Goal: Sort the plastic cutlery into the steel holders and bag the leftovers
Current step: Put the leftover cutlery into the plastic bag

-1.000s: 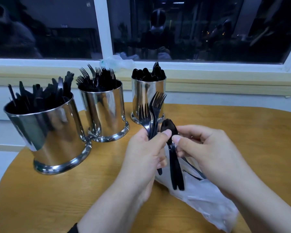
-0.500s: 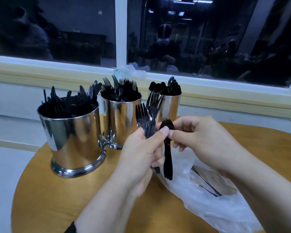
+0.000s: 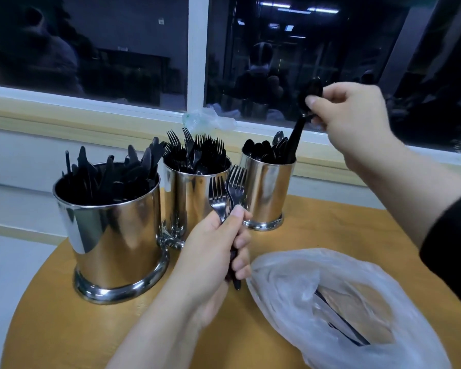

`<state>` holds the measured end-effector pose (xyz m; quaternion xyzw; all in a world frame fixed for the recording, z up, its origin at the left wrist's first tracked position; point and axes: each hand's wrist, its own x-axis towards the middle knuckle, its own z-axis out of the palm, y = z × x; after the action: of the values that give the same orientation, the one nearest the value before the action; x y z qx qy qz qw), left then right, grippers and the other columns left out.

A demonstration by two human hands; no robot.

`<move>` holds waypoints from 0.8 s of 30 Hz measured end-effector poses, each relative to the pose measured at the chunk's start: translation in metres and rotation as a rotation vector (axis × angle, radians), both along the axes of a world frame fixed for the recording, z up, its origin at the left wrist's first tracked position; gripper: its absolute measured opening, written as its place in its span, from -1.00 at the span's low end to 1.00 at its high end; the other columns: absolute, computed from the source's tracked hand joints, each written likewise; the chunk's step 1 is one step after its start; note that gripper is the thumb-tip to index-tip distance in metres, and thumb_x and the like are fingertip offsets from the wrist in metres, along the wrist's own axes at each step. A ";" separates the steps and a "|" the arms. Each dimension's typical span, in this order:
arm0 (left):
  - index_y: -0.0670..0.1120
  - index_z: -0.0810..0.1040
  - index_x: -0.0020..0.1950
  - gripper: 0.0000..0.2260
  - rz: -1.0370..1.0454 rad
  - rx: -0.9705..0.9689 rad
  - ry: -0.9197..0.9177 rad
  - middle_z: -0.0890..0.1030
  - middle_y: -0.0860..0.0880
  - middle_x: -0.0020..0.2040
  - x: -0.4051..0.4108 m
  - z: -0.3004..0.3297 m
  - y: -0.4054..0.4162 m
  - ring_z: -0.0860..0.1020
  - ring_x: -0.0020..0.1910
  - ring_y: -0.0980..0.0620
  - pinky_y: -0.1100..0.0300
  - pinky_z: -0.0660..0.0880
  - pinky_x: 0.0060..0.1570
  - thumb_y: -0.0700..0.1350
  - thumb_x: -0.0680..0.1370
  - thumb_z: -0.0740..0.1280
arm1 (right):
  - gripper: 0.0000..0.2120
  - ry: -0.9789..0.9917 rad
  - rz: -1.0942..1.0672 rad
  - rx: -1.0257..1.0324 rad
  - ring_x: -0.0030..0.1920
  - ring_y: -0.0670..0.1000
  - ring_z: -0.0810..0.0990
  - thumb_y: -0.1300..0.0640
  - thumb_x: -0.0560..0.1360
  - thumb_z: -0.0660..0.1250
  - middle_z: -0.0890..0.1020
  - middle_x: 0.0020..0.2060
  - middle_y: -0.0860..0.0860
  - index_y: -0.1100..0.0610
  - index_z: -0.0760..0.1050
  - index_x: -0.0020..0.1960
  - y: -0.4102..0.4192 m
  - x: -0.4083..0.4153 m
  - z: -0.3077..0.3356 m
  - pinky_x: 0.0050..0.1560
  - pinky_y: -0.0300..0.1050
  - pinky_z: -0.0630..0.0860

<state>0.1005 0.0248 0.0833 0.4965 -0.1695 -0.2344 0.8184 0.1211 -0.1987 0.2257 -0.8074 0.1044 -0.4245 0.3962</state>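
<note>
Head camera looks down on a round wooden table point(image 3: 64, 302), and starting at the left we have the biggest steel holder point(image 3: 112, 230), crammed with black knives, looking well stocked. Next along, the middle holder point(image 3: 189, 198) bristles with forks, tines up. Right in front of it, the left hand point(image 3: 213, 251) is clamped around a small bunch of forks point(image 3: 228, 193), held upright and not yet dropped in, so that batch, I'd say, is waiting its turn. Moving on, the third holder point(image 3: 266, 193) is packed with spoons, and here's the action: the right hand point(image 3: 351, 121) pinches one black spoon point(image 3: 301, 123) by its bowl end, handle pointing down with its tip at or just inside that holder's rim. The hands are well apart. Down at the lower right lies the clear plastic bag point(image 3: 343, 310), mouth open, with a few dark pieces visible inside, though I can't tell which kinds. By my reckoning the sorting is far along; the held forks, this spoon and the bag's remainder are left.
</note>
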 end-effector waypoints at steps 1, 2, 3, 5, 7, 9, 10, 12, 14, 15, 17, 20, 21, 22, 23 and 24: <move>-0.13 0.51 0.10 -0.78 0.003 0.009 -0.006 0.32 0.01 -0.31 0.003 -0.001 0.000 0.22 -0.46 0.08 0.24 0.24 -0.48 0.02 0.69 0.27 | -0.84 -0.008 -0.013 -0.010 -0.32 -0.03 0.49 0.09 0.51 0.43 0.59 -0.35 0.06 0.15 0.64 -0.19 -0.004 0.013 0.002 -0.24 -0.05 0.46; -0.13 0.52 0.09 -0.78 0.005 0.021 -0.012 0.32 0.01 -0.31 0.006 -0.002 0.000 0.21 -0.46 0.08 0.23 0.23 -0.48 0.02 0.68 0.28 | -0.84 -0.017 -0.028 -0.024 -0.31 -0.02 0.48 0.07 0.49 0.43 0.59 -0.34 0.08 0.14 0.64 -0.19 -0.007 0.024 0.004 -0.23 -0.02 0.47; -0.12 0.53 0.09 -0.78 0.007 0.034 -0.017 0.32 0.01 -0.30 0.009 -0.003 0.001 0.19 -0.46 0.08 0.23 0.20 -0.48 0.03 0.68 0.28 | -0.85 -0.022 -0.041 -0.039 -0.30 -0.02 0.47 0.05 0.49 0.43 0.60 -0.31 0.09 0.13 0.65 -0.18 -0.010 0.036 0.004 -0.24 -0.02 0.46; -0.11 0.55 0.07 -0.77 0.010 0.048 -0.020 0.31 0.01 -0.30 0.014 -0.005 0.001 0.16 -0.45 0.08 0.22 0.17 -0.48 0.05 0.68 0.28 | -0.85 -0.023 -0.061 -0.062 -0.29 -0.02 0.45 0.05 0.50 0.42 0.59 -0.30 0.06 0.11 0.66 -0.16 -0.015 0.054 0.003 -0.24 -0.06 0.40; -0.11 0.56 0.06 -0.77 0.007 0.047 -0.010 0.31 0.01 -0.30 0.016 -0.006 0.000 0.16 -0.46 0.08 0.22 0.15 -0.48 0.04 0.68 0.28 | -0.82 0.002 -0.086 -0.088 -0.30 0.00 0.42 0.06 0.51 0.42 0.55 -0.33 0.05 0.15 0.65 -0.17 -0.019 0.069 -0.002 -0.24 -0.08 0.38; -0.12 0.56 0.05 -0.78 0.006 0.034 0.000 0.32 0.01 -0.31 0.019 -0.007 -0.001 0.16 -0.46 0.08 0.22 0.14 -0.48 0.03 0.68 0.28 | -0.74 0.068 -0.117 -0.116 -0.33 0.02 0.34 0.07 0.51 0.42 0.44 -0.39 0.06 0.20 0.54 -0.28 -0.025 0.081 -0.014 -0.27 -0.08 0.31; -0.12 0.56 0.05 -0.78 0.005 0.027 0.003 0.32 0.01 -0.31 0.020 -0.007 -0.002 0.16 -0.46 0.07 0.22 0.13 -0.48 0.03 0.67 0.28 | -0.70 0.121 -0.131 -0.130 -0.35 0.03 0.29 0.09 0.50 0.42 0.37 -0.40 0.05 0.20 0.47 -0.32 -0.028 0.086 -0.022 -0.29 -0.09 0.26; -0.12 0.56 0.04 -0.78 0.003 0.018 0.005 0.33 0.00 -0.32 0.022 -0.007 -0.004 0.16 -0.46 0.07 0.22 0.13 -0.48 0.03 0.67 0.28 | -0.75 0.246 -0.150 -0.156 -0.32 0.04 0.36 0.09 0.51 0.44 0.43 -0.38 0.03 0.18 0.53 -0.29 -0.033 0.091 -0.037 -0.28 -0.10 0.32; -0.12 0.56 0.03 -0.78 0.004 0.019 0.005 0.32 0.00 -0.32 0.024 -0.007 -0.005 0.16 -0.46 0.07 0.22 0.13 -0.48 0.02 0.67 0.28 | -0.86 0.351 -0.174 -0.227 -0.11 0.07 0.54 0.04 0.53 0.44 0.61 -0.14 0.04 0.10 0.66 -0.02 -0.035 0.091 -0.046 -0.13 -0.08 0.44; -0.12 0.56 0.03 -0.78 0.004 0.020 0.006 0.32 -0.01 -0.31 0.024 -0.008 -0.006 0.16 -0.46 0.07 0.22 0.13 -0.48 0.02 0.67 0.28 | -0.77 0.376 -0.185 -0.267 -0.01 0.07 0.54 -0.01 0.54 0.44 0.61 0.00 0.04 0.07 0.64 0.14 -0.035 0.089 -0.048 -0.08 -0.08 0.42; -0.11 0.57 0.02 -0.78 0.006 0.022 0.003 0.33 -0.01 -0.31 0.025 -0.009 -0.005 0.16 -0.46 0.07 0.21 0.14 -0.48 0.03 0.67 0.28 | -0.63 0.375 -0.173 -0.312 0.04 0.05 0.50 -0.05 0.55 0.43 0.54 0.13 0.05 0.02 0.55 0.32 -0.035 0.085 -0.048 -0.04 -0.10 0.35; -0.10 0.58 0.01 -0.77 0.006 0.029 0.009 0.34 -0.01 -0.31 0.025 -0.008 -0.004 0.17 -0.45 0.07 0.22 0.14 -0.49 0.05 0.66 0.29 | -0.65 0.359 -0.145 -0.378 0.08 0.03 0.49 -0.05 0.58 0.39 0.52 0.16 0.02 0.00 0.54 0.34 -0.033 0.075 -0.045 0.02 -0.13 0.33; -0.10 0.58 0.01 -0.77 0.004 0.033 0.013 0.34 0.00 -0.31 0.024 -0.007 -0.004 0.17 -0.45 0.08 0.24 0.14 -0.50 0.04 0.66 0.30 | -0.67 0.327 -0.144 -0.396 0.09 0.02 0.50 -0.06 0.59 0.36 0.53 0.15 0.00 0.00 0.56 0.32 -0.031 0.070 -0.045 0.03 -0.14 0.34; -0.11 0.58 0.01 -0.77 0.000 0.036 0.015 0.34 0.00 -0.32 0.023 -0.006 -0.003 0.17 -0.46 0.08 0.25 0.14 -0.51 0.04 0.65 0.30 | -0.71 0.280 -0.135 -0.404 0.06 -0.03 0.51 -0.08 0.60 0.35 0.54 0.11 -0.03 -0.01 0.58 0.27 -0.025 0.063 -0.043 0.03 -0.16 0.35; -0.11 0.58 0.00 -0.78 -0.003 0.041 0.014 0.33 0.01 -0.32 0.021 -0.004 -0.003 0.17 -0.46 0.09 0.26 0.14 -0.52 0.04 0.65 0.31 | -0.76 0.234 -0.098 -0.393 -0.02 -0.11 0.52 -0.10 0.60 0.34 0.56 0.04 -0.08 -0.02 0.61 0.18 -0.018 0.054 -0.042 0.00 -0.20 0.38; -0.11 0.58 0.00 -0.78 -0.008 0.046 0.009 0.33 0.01 -0.33 0.020 -0.003 -0.002 0.16 -0.46 0.09 0.28 0.14 -0.53 0.04 0.64 0.32 | -0.80 0.217 -0.016 -0.355 -0.13 -0.19 0.52 -0.11 0.60 0.33 0.59 -0.06 -0.13 -0.02 0.63 0.08 -0.009 0.043 -0.041 -0.07 -0.25 0.40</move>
<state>0.1202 0.0225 0.0802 0.5136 -0.1621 -0.2438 0.8065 0.1638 -0.2077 0.1849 -0.9046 0.0763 -0.3500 0.2310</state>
